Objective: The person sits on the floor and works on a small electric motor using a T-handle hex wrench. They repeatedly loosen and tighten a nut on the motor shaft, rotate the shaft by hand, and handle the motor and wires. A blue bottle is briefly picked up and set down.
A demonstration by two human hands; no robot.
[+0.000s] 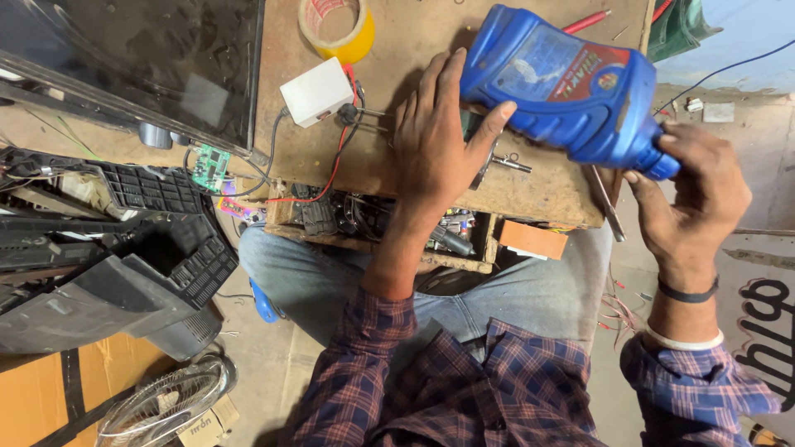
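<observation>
The left hand (439, 136) steadies the blue bottle (563, 83) (tilted) while the right hand (691, 194) grips its cap end.

I see bare counter (414, 33) open between the yellow tape roll (338, 29) and blue bottle (563, 83); the white box (316, 91) with its wires (335, 157) blocks the left, the dark screen (132, 66) beyond

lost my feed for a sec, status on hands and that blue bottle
Left hand steadying blue bottle at its base. Right hand gripping the cap end. Bottle tilted on its side above wooden bench. Metal tool under it.
</observation>
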